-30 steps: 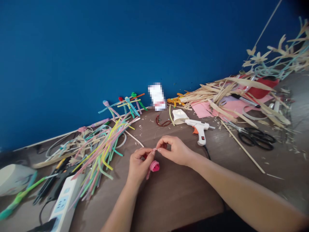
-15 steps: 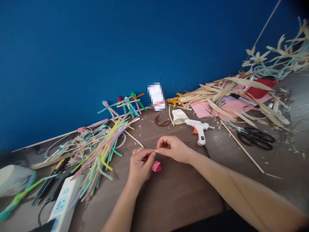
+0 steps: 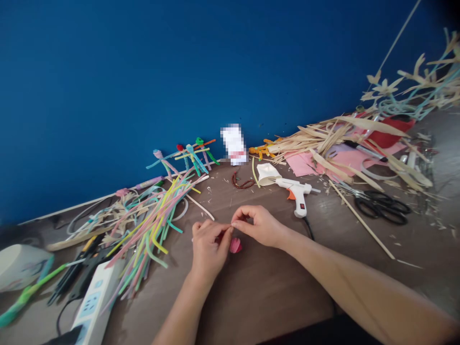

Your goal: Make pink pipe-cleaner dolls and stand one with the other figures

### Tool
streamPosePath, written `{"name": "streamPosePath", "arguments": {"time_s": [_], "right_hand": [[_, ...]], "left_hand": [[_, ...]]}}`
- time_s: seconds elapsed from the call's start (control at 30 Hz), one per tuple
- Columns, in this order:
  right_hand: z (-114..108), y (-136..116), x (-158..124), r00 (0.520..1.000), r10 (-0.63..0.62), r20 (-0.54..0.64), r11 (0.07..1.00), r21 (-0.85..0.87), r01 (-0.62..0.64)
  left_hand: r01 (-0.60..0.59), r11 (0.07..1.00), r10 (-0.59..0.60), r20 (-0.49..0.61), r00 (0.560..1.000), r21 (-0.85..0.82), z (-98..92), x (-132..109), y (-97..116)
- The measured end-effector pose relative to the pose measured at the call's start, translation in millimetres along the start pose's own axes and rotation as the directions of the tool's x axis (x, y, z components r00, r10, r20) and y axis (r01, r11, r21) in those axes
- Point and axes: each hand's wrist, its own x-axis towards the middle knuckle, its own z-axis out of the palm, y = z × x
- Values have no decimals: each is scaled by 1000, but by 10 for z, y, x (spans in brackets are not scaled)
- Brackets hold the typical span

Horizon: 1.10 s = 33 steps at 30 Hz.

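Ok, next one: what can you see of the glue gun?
The glue gun looks like white plastic, with an orange trigger and a red switch on the handle. It lies on the brown table, its nose to the left against a cream sheet. A black cord runs from the handle's base. No hand touches it.

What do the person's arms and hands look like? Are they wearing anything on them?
The bare, slim left forearm and bare, slim right forearm show no sleeves. The left hand and right hand wear no gloves, and neither wrist shows a watch or bracelet.
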Motion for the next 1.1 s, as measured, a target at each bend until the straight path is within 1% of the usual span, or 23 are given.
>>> {"name": "streamPosePath", "arguments": {"time_s": [0.23,0.37,0.5,0.67,0.77,0.87,0.97,1.1], "right_hand": [[68,16,2,996,59,-63,998,-25,-60],[95,53,-5,988,118,-98,990,-69,-125],[86,96,5,980,184,-72,975,-118,-191],[45,71,27,961,276,9,959,-74,-274],[28,53,33,943,332,34,942,-52,-330],[12,41,35,921,388,45,922,-35,-386],[-9,27,38,887,456,67,890,-17,-456],[-31,26,47,858,499,120,861,45,-507]], "left_hand": [[-107,979,111,-16,994,175,-10,-11,29],[-168,937,168,28,985,306,-31,-16,53],[-205,897,191,76,979,392,-62,-4,77],[-261,881,221,144,965,395,-78,9,65],[-297,874,245,179,953,385,-72,13,60],[-333,864,282,186,941,378,-69,20,70],[-368,849,316,195,929,379,-76,25,85],[-392,840,339,202,919,376,-81,20,98]]}}
